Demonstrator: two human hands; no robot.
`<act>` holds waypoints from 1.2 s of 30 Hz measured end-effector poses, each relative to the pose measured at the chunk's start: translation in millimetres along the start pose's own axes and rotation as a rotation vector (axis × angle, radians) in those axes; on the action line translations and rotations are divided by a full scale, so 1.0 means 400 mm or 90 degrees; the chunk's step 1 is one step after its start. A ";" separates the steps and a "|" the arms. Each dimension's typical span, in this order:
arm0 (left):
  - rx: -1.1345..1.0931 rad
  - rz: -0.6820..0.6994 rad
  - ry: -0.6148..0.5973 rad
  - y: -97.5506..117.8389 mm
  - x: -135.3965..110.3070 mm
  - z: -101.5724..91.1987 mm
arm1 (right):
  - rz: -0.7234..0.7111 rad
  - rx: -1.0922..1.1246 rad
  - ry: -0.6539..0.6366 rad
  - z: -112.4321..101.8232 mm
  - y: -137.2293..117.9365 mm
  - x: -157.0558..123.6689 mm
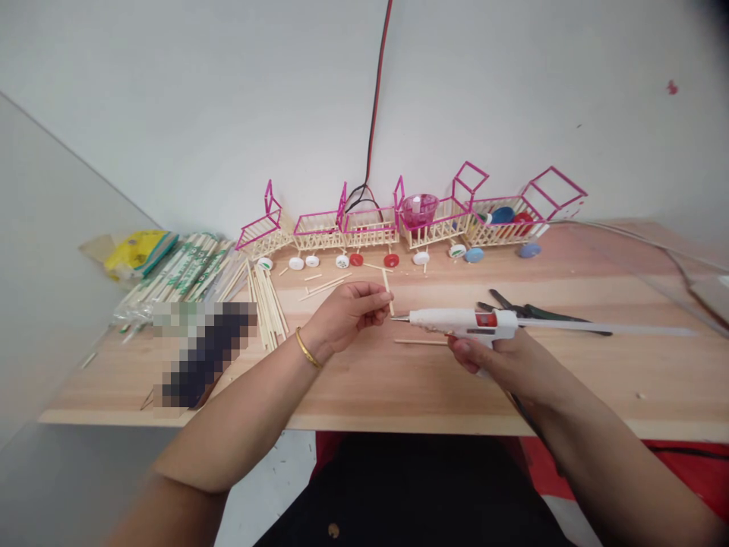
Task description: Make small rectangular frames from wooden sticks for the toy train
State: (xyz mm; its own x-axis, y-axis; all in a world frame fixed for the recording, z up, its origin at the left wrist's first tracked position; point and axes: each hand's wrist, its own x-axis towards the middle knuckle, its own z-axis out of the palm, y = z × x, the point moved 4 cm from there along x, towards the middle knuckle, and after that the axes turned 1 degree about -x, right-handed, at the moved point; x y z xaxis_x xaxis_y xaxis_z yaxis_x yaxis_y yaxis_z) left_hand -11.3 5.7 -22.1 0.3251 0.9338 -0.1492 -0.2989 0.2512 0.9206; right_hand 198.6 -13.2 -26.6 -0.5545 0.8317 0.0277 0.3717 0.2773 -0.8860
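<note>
My left hand (347,311) pinches a short wooden stick (388,291) upright above the wooden table (399,380). My right hand (501,361) grips a white hot glue gun (464,320) with a clear glue rod sticking out its back. The gun's metal nozzle points left and meets the lower end of the stick. A gold bangle circles my left wrist. A loose stick (418,342) lies on the table just below the gun.
Along the wall stands a row of stick carts (364,228) with pink frames and bottle-cap wheels. Bundles of sticks (267,308) and wrapped chopsticks (182,270) lie at left beside a blurred dark object. Scissors (535,309) rest behind the gun.
</note>
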 end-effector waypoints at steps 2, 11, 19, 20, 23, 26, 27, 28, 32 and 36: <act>-0.001 -0.002 0.001 0.000 0.000 0.000 | -0.006 0.011 0.003 0.000 0.001 -0.001; -0.005 -0.007 0.001 -0.001 0.000 -0.001 | -0.003 0.006 0.008 -0.006 0.002 0.001; 0.001 -0.014 0.002 -0.003 0.000 0.000 | 0.005 0.007 0.011 -0.005 0.002 0.002; 0.003 -0.014 0.002 -0.003 0.000 0.000 | 0.008 0.009 0.010 -0.005 0.001 0.002; 0.005 -0.010 0.000 -0.002 0.000 0.000 | 0.008 0.013 0.007 -0.005 -0.002 0.002; 0.000 -0.011 0.000 -0.001 -0.001 0.000 | 0.007 0.007 0.006 -0.005 -0.003 0.001; -0.002 -0.011 0.001 -0.001 -0.001 0.000 | 0.005 0.004 0.006 -0.005 -0.002 0.001; -0.004 -0.011 0.002 -0.001 -0.001 0.000 | 0.005 0.004 0.007 -0.005 -0.001 0.000; -0.007 -0.008 0.001 0.000 -0.001 0.001 | 0.008 0.020 0.016 -0.006 0.000 0.000; -0.013 0.000 -0.005 0.006 -0.004 0.006 | 0.012 0.014 0.010 -0.003 -0.001 0.000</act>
State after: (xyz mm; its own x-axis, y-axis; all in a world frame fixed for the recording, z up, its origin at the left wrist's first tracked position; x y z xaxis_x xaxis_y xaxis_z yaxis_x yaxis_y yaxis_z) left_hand -10.4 4.2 -18.8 0.3314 0.9321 -0.1459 -0.3174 0.2558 0.9132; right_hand 199.4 -12.8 -25.9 -0.5364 0.8438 0.0184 0.3655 0.2518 -0.8961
